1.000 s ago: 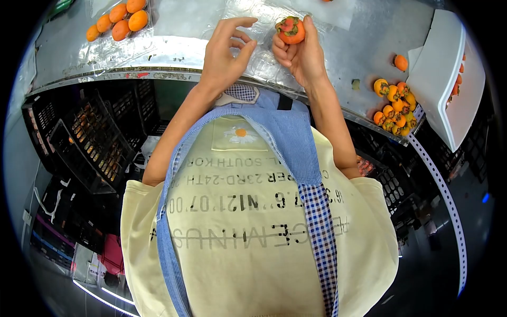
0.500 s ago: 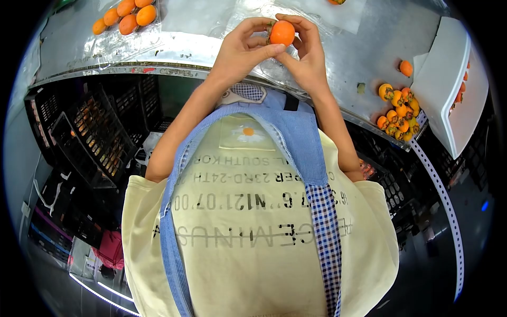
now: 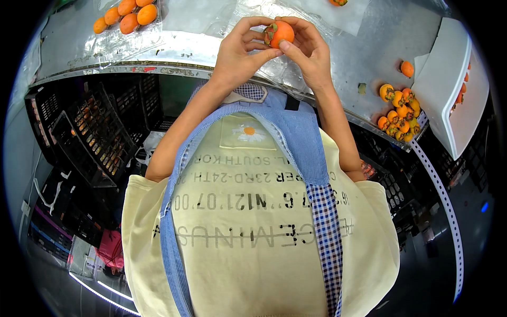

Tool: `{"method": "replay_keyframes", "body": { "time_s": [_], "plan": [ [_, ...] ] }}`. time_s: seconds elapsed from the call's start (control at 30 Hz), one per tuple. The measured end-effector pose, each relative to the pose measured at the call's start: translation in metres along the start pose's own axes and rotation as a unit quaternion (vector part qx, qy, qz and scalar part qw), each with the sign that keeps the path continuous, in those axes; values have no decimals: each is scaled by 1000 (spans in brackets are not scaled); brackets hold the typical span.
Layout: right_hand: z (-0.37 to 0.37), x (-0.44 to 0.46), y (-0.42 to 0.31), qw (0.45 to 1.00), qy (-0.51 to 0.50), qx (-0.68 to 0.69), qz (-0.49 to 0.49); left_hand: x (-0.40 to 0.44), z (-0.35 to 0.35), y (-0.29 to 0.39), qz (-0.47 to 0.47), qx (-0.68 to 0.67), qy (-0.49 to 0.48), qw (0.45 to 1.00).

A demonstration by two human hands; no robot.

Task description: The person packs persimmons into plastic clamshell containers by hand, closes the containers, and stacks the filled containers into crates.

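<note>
Between my two hands, above the front part of the metal table, is an orange persimmon (image 3: 282,35), its green-brown leafy cap turned toward the left. My left hand (image 3: 242,50) has its fingertips at the cap side, with the thumb below. My right hand (image 3: 310,53) grips the fruit from the right, thumb pressed on its lower front and fingers behind. Beneath and behind the hands lies clear plastic film (image 3: 282,66). At the far left, several persimmons (image 3: 128,24) rest in a clear plastic tray, caps not showing.
Several persimmons with caps (image 3: 400,112) are heaped at the table's right end, near a white foam box (image 3: 441,79) tilted on its side. One loose persimmon (image 3: 406,68) lies beside it. Black crates (image 3: 97,132) stand below the metal table (image 3: 190,47) on the left.
The persimmon has been turned so its leafy cap now shows more on the left side. My right thumb has moved onto its front, and both hands have shifted slightly.
</note>
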State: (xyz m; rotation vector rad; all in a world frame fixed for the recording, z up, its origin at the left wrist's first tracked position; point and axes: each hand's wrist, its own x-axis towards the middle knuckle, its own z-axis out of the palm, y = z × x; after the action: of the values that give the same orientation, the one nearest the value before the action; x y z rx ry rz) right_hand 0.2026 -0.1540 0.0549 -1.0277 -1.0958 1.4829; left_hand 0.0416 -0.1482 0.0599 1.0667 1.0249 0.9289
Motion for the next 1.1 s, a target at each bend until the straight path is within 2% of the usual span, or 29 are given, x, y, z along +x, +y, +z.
{"method": "replay_keyframes", "body": {
  "time_s": [0.13, 0.2, 0.23, 0.27, 0.3, 0.33, 0.37, 0.4, 0.43, 0.5, 0.53, 0.57, 0.6, 0.67, 0.7, 0.73, 0.77, 0.83, 0.87, 0.97, 1.07, 1.1],
  "plan": [
    [-6, 1, 1, 997, 40, 68, 13, -2, 5, 15, -27, 30, 16, 999],
    [-42, 3, -7, 986, 127, 92, -52, 1, 5, 16, 71, 134, 45, 987],
    [-70, 7, -35, 982, 109, 85, -131, 3, 3, 13, 123, 183, 61, 974],
    [-122, 8, -49, 965, 146, 94, -199, 3, -4, 9, 154, 236, 49, 958],
    [-134, 3, -95, 931, 296, 70, -200, 4, -8, 9, 170, 307, 50, 935],
    [-184, -1, -121, 890, 360, 21, -279, 4, -11, 11, 186, 377, 53, 906],
    [-229, -11, -147, 859, 374, 159, -311, 4, -13, 11, 200, 445, 60, 871],
    [-274, -20, -174, 804, 383, 289, -351, 5, -14, 9, 187, 448, 72, 871],
    [-276, -23, -189, 806, 367, 322, -336, 5, -15, 7, 172, 453, 84, 871],
    [-283, -14, -181, 871, 388, 139, -269, 10, -17, 5, 139, 461, 106, 870],
    [-278, -11, -164, 894, 382, -107, -208, 13, -18, 5, 119, 466, 115, 869],
    [-250, -1, -143, 858, 355, -346, -133, 15, -21, 3, 98, 471, 122, 868],
    [-226, 12, -117, 907, 321, -252, -103, 21, -28, 0, 108, 479, 109, 864],
    [-170, 38, -77, 893, 204, -402, -2, 34, -31, 16, -10, 445, 92, 891],
    [-148, 48, -52, 887, 181, -425, -4, 40, -33, 24, -69, 426, 84, 898],
    [-137, 59, -26, 849, 148, -503, -68, 51, -39, 25, -79, 493, 53, 865],
    [-130, 69, -5, 799, 115, -575, -131, 61, -41, 23, -34, 559, 53, 827],
    [-117, 75, 7, 771, 106, -620, -97, 86, -44, 20, 58, 678, 55, 731],
    [-113, 75, 11, 756, 101, -642, -78, 96, -39, 21, 136, 705, 89, 691],
    [-115, 74, 24, 790, 102, -586, -151, 142, -42, -1, 105, 614, 53, 781],
    [-109, 66, 30, 820, 90, -539, -169, 163, -26, 6, -77, 523, 29, 848],
    [-107, 65, 31, 832, 87, -521, -172, 163, -18, 9, -89, 516, 38, 851]
  ]
}}
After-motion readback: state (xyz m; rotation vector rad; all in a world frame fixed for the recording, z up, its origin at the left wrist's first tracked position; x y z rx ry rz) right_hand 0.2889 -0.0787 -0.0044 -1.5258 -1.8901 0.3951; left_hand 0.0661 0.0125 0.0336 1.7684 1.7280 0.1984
